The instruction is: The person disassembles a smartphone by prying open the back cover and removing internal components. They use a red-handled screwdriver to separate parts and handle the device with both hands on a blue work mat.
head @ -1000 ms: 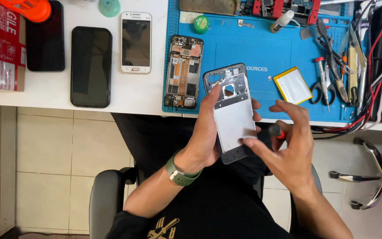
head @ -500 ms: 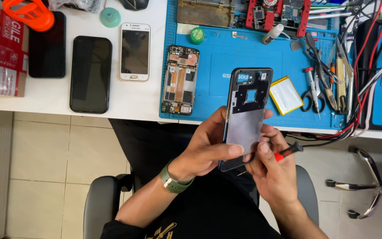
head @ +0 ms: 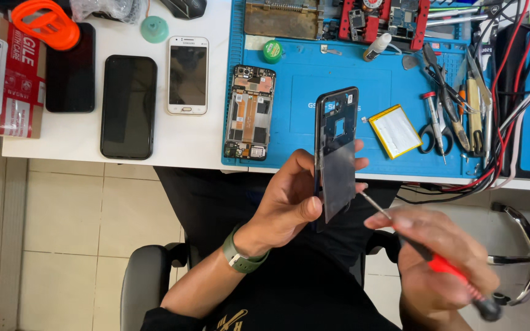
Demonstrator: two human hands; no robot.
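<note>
the right hand (head: 437, 263) is clenched on a red screwdriver (head: 443, 266), its tip at the edge of the phone frame (head: 337, 153). the left hand (head: 289, 202) grasps that frame, tilted on edge above the lap, off the worktop (head: 81, 135). a slip could gouge the frame or drop it. beyond, an opened phone (head: 249, 113) and battery (head: 395, 130) lie on the blue mat (head: 302, 86).
</note>
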